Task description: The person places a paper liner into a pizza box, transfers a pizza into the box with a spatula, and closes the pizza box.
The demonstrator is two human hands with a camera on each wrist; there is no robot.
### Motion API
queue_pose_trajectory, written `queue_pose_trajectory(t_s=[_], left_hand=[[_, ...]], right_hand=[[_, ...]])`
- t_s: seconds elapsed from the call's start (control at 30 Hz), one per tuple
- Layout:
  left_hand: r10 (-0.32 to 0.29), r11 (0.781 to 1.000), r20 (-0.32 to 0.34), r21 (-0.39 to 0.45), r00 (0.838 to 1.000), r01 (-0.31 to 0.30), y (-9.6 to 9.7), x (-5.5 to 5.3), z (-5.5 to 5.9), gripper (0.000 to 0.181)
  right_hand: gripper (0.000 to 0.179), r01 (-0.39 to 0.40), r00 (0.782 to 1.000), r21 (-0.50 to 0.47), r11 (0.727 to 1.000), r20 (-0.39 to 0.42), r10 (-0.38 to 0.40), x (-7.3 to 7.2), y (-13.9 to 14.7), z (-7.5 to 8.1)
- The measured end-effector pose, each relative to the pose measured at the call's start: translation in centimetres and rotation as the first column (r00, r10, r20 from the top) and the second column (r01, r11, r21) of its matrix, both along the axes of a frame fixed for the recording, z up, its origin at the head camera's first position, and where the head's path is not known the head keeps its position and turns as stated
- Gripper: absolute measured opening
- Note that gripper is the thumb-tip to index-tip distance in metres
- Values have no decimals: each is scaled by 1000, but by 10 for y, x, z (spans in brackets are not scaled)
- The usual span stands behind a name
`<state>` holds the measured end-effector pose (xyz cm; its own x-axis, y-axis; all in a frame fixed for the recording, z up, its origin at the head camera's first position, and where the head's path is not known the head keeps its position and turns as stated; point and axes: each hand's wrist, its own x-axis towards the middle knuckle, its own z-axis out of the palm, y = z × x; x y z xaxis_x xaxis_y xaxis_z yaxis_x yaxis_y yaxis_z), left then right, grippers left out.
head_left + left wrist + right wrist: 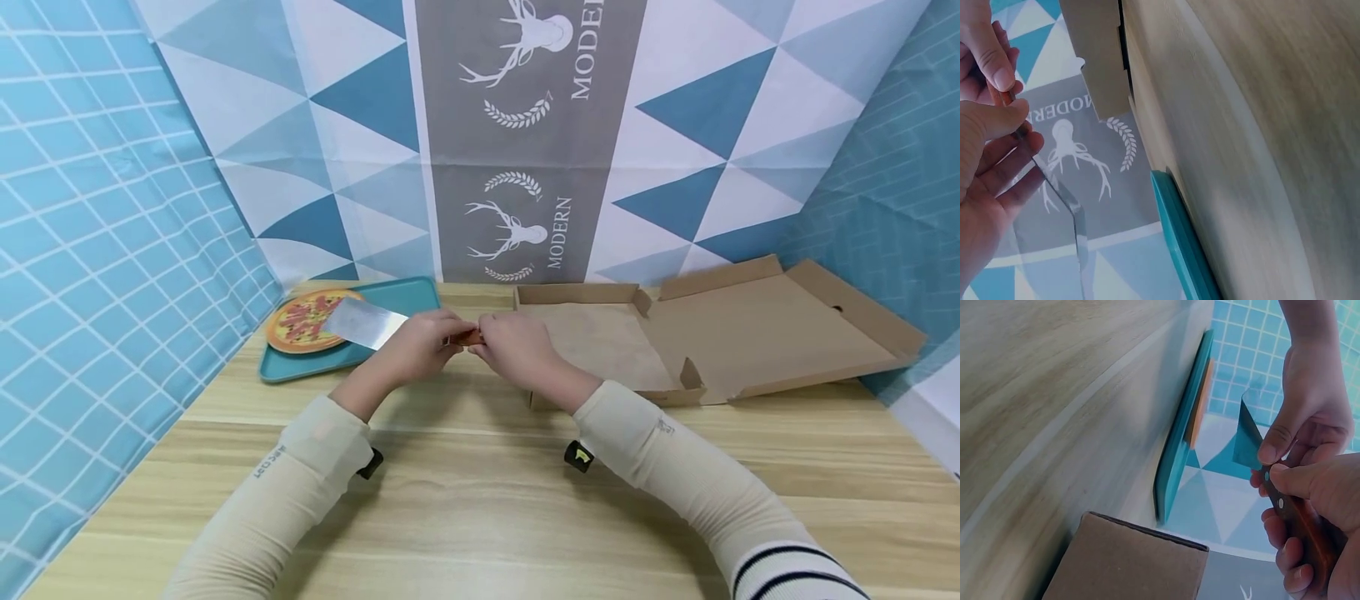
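Note:
Both hands hold one spatula with a broad metal blade (367, 323) and a brown wooden handle (1304, 534), above the table. My left hand (420, 346) pinches it where the blade meets the handle, thumb on top. In the right wrist view, the fingers of my right hand (1341, 494) curl round the riveted handle, its thumb close to the left thumb. The blade points left, and in the head view it overlaps the right side of a pizza (303, 321). That pizza lies on a teal tray (408, 293); the right wrist view shows the blade apart from it.
An open cardboard box (600, 333) stands right of the hands, its lid (765, 333) folded out to the right. Patterned cloth (517, 167) hangs behind the wooden table (480, 500), and blue tiled sheeting (97, 208) borders the left side.

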<state>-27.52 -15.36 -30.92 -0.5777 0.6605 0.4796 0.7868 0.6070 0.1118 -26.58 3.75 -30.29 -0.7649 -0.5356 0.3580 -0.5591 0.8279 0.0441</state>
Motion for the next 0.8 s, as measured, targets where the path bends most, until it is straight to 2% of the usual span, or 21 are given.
queue_pose_trajectory(t_s=[0.27,0.5,0.63,0.8], left_hand=[[102,993,52,53,993,-104,-18,1,1,25],[151,983,97,89,984,-160,-38,7,2,26],[204,968,121,122,971,-218,-52,10,2,25],[284,936,141,175,948,-306,-70,8,-2,21]], right_hand=[[33,25,999,41,999,-30,-24,-5,-3,1],[32,39,999,35,999,-25,-38,-8,2,3],[31,50,999,35,998,-11,-50,-10,4,2],[32,55,998,46,997,-45,-53,-11,6,0]])
